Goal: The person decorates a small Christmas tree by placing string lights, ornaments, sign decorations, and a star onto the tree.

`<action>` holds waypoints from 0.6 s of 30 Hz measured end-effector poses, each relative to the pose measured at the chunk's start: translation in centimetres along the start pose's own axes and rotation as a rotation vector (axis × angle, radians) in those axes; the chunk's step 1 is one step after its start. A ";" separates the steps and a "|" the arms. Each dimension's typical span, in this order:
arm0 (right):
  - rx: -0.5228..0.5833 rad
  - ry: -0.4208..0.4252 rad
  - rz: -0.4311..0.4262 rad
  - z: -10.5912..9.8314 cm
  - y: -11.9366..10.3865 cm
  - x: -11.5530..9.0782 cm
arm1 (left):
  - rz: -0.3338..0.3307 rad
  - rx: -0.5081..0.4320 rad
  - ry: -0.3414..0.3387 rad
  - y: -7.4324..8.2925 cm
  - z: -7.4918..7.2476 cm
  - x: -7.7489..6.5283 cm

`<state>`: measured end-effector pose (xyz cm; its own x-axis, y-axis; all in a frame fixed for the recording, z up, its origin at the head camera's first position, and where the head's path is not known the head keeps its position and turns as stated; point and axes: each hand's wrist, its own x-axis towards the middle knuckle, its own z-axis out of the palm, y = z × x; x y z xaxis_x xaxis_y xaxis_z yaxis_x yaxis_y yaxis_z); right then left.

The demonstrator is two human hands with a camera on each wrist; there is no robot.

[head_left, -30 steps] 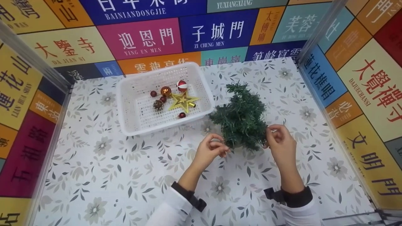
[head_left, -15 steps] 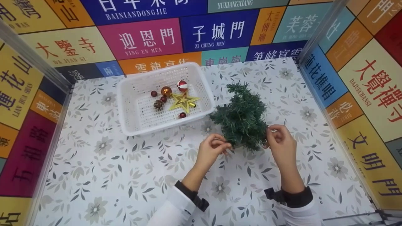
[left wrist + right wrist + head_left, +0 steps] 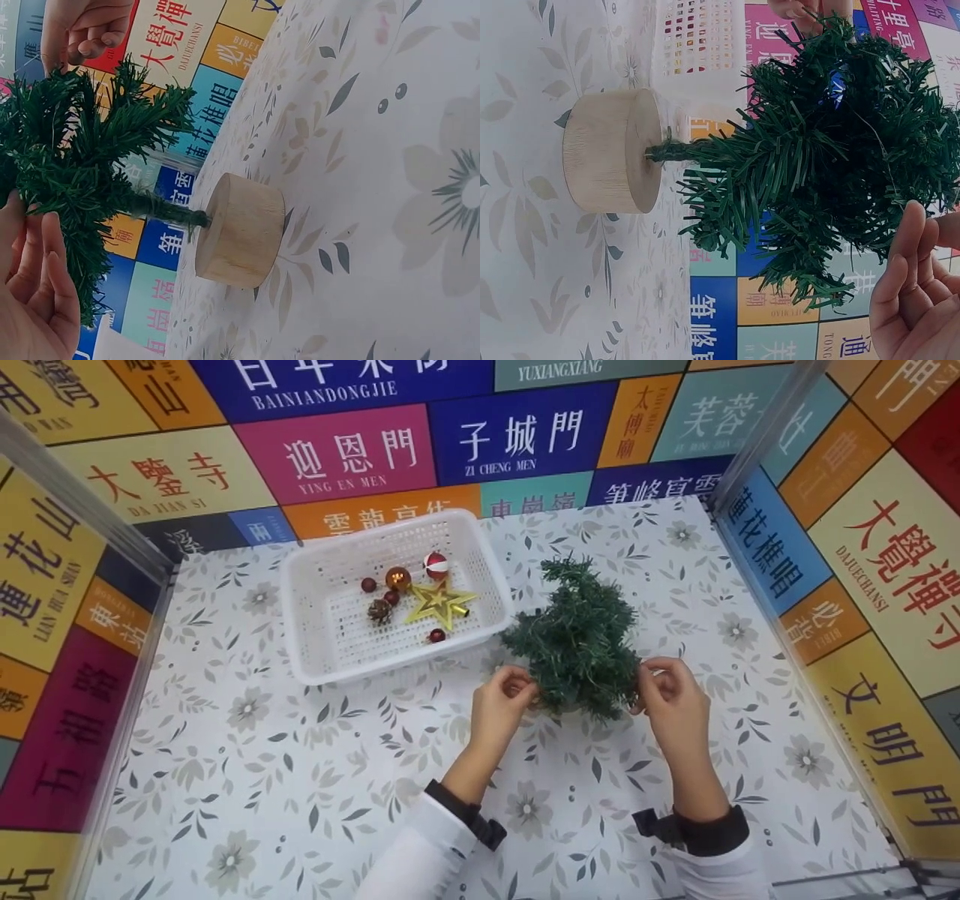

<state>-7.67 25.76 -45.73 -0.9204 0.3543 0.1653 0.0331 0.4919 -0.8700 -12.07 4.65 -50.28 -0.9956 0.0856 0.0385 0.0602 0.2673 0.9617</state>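
Observation:
A small artificial Christmas tree (image 3: 581, 637) stands upright on a round wooden base (image 3: 240, 231), which shows in both wrist views. My left hand (image 3: 504, 706) pinches a low branch at the tree's left side, thumb against fingers. On the opposite side, my right hand (image 3: 675, 701) pinches at the outer branches. A thin wire (image 3: 877, 142) runs through the greenery toward the right fingertips in the right wrist view. The foliage partly hides the left fingertips in the left wrist view.
Left of the tree, close to its branches, stands a white perforated basket (image 3: 307, 607). In it lie a gold star (image 3: 441, 601), a pine cone (image 3: 379, 612), a red-and-white ball (image 3: 435, 565) and several other baubles. Panels printed with signs enclose the table (image 3: 337, 795).
My left hand has moved slightly up and right, closing in on the tree's lower left branches; its fingers have drawn together. The right hand, tree and basket stay put.

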 end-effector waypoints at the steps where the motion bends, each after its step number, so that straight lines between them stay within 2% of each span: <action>1: -0.005 0.000 0.001 0.0 0.0 0.0 | -0.005 -0.013 -0.010 -0.1 0.0 0.1; 4: -0.008 -0.002 0.009 -0.1 0.0 0.0 | -0.015 -0.053 -0.040 -0.4 0.1 0.2; 9: 0.006 -0.002 0.026 -0.4 0.0 0.0 | 0.005 -0.125 -0.086 -1.0 0.1 0.3; 18: 0.078 -0.020 0.026 -0.3 -0.1 -0.1 | 0.062 -0.150 -0.154 1.7 -2.0 -0.5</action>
<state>-7.49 25.93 -45.50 -0.9274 0.3495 0.1336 0.0272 0.4191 -0.9075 -11.65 3.15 -48.14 -0.9668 0.2462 0.0681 0.0983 0.1123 0.9888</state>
